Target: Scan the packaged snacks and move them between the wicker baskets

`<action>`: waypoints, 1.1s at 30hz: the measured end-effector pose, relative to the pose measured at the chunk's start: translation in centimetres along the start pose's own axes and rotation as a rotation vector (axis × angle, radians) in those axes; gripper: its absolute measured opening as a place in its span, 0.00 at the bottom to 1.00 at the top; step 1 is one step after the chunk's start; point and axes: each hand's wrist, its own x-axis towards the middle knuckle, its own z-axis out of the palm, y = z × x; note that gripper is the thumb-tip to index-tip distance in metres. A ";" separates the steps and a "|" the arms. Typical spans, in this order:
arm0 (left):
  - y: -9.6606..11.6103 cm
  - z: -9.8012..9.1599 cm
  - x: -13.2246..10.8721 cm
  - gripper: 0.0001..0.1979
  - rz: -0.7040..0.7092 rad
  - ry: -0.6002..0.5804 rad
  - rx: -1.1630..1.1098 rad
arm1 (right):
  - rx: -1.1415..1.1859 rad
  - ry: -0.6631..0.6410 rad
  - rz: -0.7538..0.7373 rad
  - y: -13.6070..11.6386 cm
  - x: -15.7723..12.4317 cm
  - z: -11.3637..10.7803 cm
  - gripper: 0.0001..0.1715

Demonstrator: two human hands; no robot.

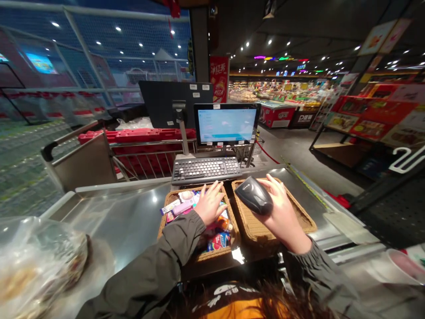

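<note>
My left hand is over the left wicker basket, fingers spread, above small packaged goods. Among these are a pale purple tube, an orange-brown bottle and a blue and red packet. Whether its fingertips touch any of them cannot be made out. A black handheld scanner is gripped in my right hand, its head pointing to the upper left. That hand is above the right wicker basket, whose visible woven bottom shows no goods.
Behind the baskets stand a black keyboard and a lit monitor. A clear plastic bag lies on the metal counter at the left. A pinkish cup is at the lower right, and shopping carts stand beyond the counter.
</note>
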 end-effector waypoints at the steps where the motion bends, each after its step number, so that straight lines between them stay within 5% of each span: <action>1: 0.5 -0.2 0.5 0.18 0.040 -0.004 -0.017 | -0.023 0.021 0.024 0.6 -0.1 -0.4 0.23; 5: 2.7 0.0 3.5 0.17 0.193 -0.054 -0.060 | -0.113 0.110 0.100 3.0 -0.9 -2.5 0.23; 9: 5.4 2.5 7.7 0.24 0.273 -0.191 -0.060 | -0.172 0.158 0.134 5.1 -1.8 -4.1 0.23; 13: 8.2 7.3 12.0 0.36 0.321 -0.349 -0.028 | -0.204 0.180 0.148 6.9 -2.7 -5.2 0.22; 16: 10.0 11.7 14.3 0.37 0.387 -0.501 -0.011 | -0.222 0.190 0.171 8.2 -3.2 -6.0 0.21; 20: 11.3 17.2 16.0 0.36 0.279 -0.667 0.062 | -0.234 0.192 0.184 10.1 -3.4 -6.5 0.21; 24: 11.8 20.5 16.5 0.37 0.264 -0.676 0.072 | -0.243 0.179 0.184 12.2 -3.2 -6.3 0.24; 29: 12.6 22.7 16.9 0.15 0.357 -0.599 0.054 | -0.236 0.190 0.160 14.9 -3.1 -5.4 0.23; 33: 12.1 24.4 18.1 0.14 0.410 -0.586 0.037 | -0.231 0.214 0.164 16.9 -2.8 -4.8 0.22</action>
